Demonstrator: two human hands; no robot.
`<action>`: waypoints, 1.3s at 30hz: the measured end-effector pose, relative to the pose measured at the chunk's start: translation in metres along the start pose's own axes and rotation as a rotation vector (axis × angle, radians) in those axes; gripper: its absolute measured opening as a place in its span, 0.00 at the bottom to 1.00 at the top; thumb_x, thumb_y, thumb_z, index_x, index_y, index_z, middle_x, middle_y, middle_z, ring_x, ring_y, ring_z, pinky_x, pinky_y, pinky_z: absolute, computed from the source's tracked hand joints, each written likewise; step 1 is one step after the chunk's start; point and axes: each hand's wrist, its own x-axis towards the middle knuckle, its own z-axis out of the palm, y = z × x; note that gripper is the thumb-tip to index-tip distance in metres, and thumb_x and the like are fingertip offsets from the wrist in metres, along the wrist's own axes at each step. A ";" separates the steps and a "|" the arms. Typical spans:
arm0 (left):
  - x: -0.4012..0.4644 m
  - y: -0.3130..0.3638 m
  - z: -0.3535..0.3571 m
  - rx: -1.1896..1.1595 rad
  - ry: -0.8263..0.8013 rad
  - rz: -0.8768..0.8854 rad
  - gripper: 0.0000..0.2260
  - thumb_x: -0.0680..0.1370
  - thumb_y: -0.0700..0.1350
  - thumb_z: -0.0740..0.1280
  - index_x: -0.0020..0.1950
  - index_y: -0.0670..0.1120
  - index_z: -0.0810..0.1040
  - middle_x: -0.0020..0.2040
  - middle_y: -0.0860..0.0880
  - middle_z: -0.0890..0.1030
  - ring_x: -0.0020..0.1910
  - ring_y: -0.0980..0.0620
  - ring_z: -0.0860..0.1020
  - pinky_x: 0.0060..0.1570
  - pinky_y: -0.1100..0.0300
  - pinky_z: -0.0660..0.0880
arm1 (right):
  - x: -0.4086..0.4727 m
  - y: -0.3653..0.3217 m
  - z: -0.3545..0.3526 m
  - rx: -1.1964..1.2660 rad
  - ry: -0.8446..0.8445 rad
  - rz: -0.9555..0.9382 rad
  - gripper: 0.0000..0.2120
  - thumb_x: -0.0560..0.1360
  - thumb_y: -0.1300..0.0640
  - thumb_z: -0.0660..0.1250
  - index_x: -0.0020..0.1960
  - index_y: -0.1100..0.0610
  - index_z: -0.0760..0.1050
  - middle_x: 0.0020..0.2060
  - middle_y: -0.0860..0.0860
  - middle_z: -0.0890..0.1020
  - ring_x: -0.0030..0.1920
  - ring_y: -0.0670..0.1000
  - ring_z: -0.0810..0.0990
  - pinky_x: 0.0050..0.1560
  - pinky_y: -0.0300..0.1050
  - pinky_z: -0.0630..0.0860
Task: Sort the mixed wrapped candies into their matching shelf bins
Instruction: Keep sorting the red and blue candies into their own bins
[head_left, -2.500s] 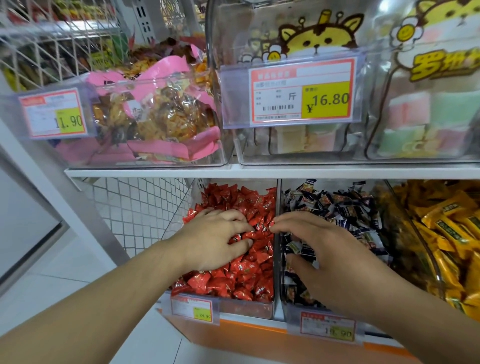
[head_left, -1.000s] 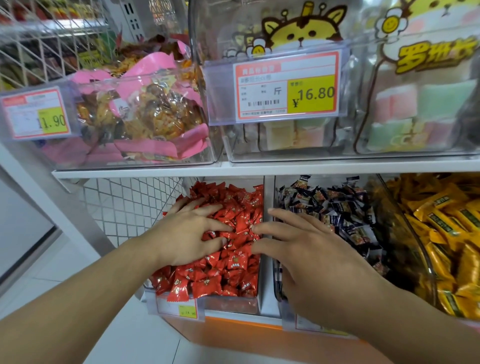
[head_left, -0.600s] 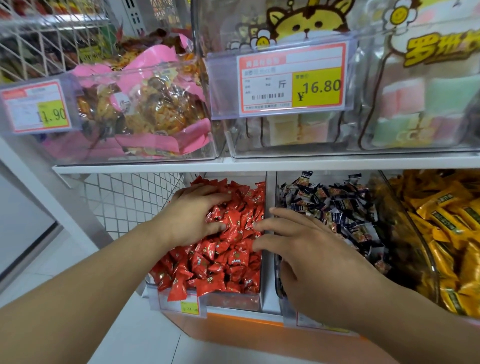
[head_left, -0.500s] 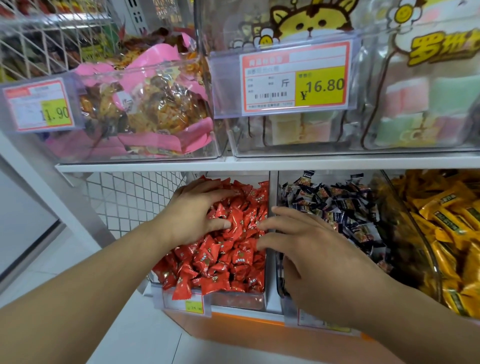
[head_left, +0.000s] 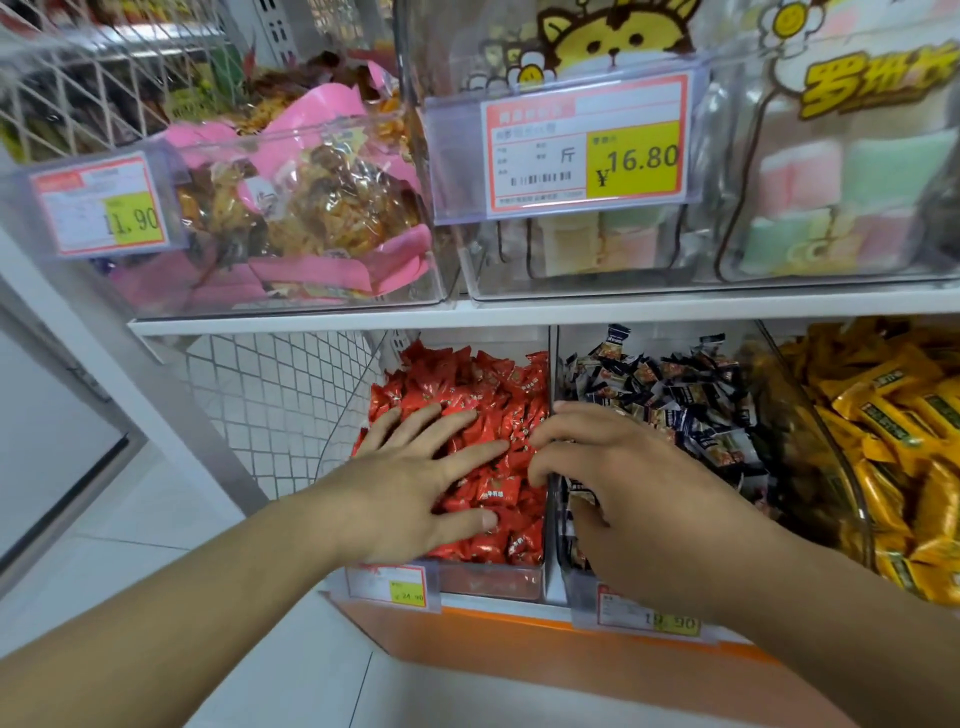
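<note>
A person's left hand (head_left: 415, 478) lies flat with fingers spread on the heap of red foil-wrapped candies (head_left: 483, 395) in the clear plastic bin on the lower shelf (head_left: 498, 577), apparently to feel through the pile for strays, while the right hand (head_left: 618, 493) reaches across the transparent divider wall (head_left: 551, 364), its fingers bent down at the edge of the neighbouring clear bin of dark blue-and-black wrapped candies (head_left: 675, 395); whether those fingers pinch a sweet cannot be told, as the fingertips are hidden behind the divider and the hand itself. Farther right, yellow-gold wrapped bars (head_left: 893, 415) fill a curved clear bin, cut off by the frame. No stray wrapper is plainly visible in either pile. On the white upper shelf (head_left: 519, 310), a yellow-and-red price tag reading 16.80 (head_left: 584, 150) fronts blurred pastel packets.
</note>
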 end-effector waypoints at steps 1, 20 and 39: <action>0.006 -0.003 0.001 0.008 0.028 -0.002 0.32 0.77 0.76 0.49 0.78 0.72 0.41 0.82 0.61 0.38 0.81 0.52 0.35 0.79 0.41 0.37 | 0.000 -0.001 0.000 0.004 0.006 0.010 0.19 0.76 0.62 0.64 0.61 0.44 0.77 0.63 0.34 0.70 0.72 0.37 0.59 0.64 0.19 0.44; 0.056 -0.018 -0.010 -0.161 0.295 0.099 0.26 0.77 0.71 0.58 0.74 0.66 0.68 0.76 0.61 0.67 0.77 0.52 0.64 0.74 0.39 0.63 | 0.000 0.003 0.002 0.013 0.004 0.037 0.17 0.77 0.62 0.67 0.59 0.42 0.76 0.63 0.32 0.68 0.71 0.35 0.61 0.64 0.21 0.54; 0.063 -0.013 0.001 0.171 0.180 0.152 0.21 0.77 0.70 0.60 0.67 0.64 0.66 0.70 0.56 0.65 0.68 0.47 0.64 0.62 0.39 0.71 | -0.003 0.005 0.000 0.042 0.000 0.047 0.19 0.77 0.64 0.65 0.59 0.42 0.77 0.63 0.33 0.69 0.71 0.36 0.64 0.70 0.31 0.65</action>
